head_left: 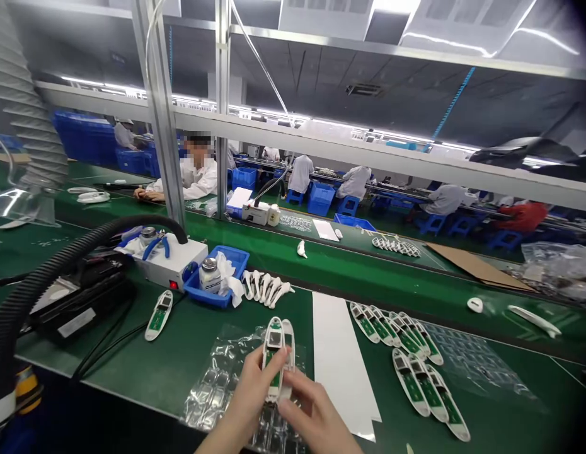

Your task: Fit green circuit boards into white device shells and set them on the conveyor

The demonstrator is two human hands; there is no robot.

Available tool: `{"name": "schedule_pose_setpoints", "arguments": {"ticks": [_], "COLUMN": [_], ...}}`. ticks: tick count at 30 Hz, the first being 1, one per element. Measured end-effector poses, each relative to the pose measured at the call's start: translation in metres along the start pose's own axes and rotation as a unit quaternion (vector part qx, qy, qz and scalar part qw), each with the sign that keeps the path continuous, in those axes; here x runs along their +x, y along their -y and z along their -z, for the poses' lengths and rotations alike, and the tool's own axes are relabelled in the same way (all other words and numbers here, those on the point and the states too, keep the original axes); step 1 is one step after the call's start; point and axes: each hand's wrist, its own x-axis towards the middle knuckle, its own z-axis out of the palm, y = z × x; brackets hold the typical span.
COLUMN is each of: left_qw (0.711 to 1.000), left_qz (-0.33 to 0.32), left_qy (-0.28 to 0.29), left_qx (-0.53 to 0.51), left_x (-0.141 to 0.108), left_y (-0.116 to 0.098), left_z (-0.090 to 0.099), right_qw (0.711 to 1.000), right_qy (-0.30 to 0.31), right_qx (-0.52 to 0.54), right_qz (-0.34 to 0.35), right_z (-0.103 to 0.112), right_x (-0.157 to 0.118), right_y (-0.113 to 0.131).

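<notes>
My left hand (255, 384) holds a white oval housing with a green circuit board (275, 340) and a dark square part, its thumb lying over the board. Against its right side stands a second white shell (288, 334), pinched by the fingers of my right hand (312, 403). Both pieces are upright, side by side, over a clear plastic tray (208, 394) on the green table. Right of my hands lies a white paper strip (340, 359). Beyond it, several board-filled housings (411, 381) rest in overlapping rows. Another such housing (159, 315) lies alone at the left.
A blue bin (216, 299) holds a metal-topped jar and tissue, beside a white box (174, 261) with pliers. Several white parts (264, 287) stand nearby. A black hose (61, 258) arches at the left. Behind runs a green conveyor (368, 271); a person (196, 176) sits across it.
</notes>
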Motion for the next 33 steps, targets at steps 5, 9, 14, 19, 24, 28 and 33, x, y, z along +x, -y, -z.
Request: {"name": "schedule_pose_setpoints", "arguments": {"ticks": [5,9,14,19,24,28,33], "left_qw": [0.997,1.0,0.995,0.997,0.985,0.987,0.994], "left_qz": [0.027,0.018,-0.005,0.022,0.122,0.09,0.008], "left_qy": [-0.038,0.003,0.035,0.013,-0.089,-0.112,-0.102], "left_qx": [-0.058,0.007,0.089,0.066,-0.084,-0.078,0.042], "left_x": [-0.024,-0.044,-0.056,-0.06,-0.073,-0.08,-0.08], "left_y": [-0.003,-0.005,0.001,0.014,0.02,0.02,0.022], "left_z": [0.009,0.008,0.009,0.018,0.038,0.054,0.066], "right_qw": [0.998,0.977,0.932,0.906,0.968,0.988,0.967], "right_qy": [-0.046,-0.11,-0.105,-0.092,-0.104,0.0,0.06], "right_qx": [-0.038,-0.154,-0.261,-0.267,-0.16,-0.135,-0.231], "right_qz": [0.023,0.1,0.229,0.316,0.162,0.072,0.091], "right_z": [0.01,-0.002,-0.014,-0.029,-0.028,-0.034,-0.061], "right_x": [-0.012,-0.007,0.0,-0.007,0.009,0.027,0.024], "right_y": [0.01,0.017,0.009,0.0,0.005,0.003,-0.004]}}
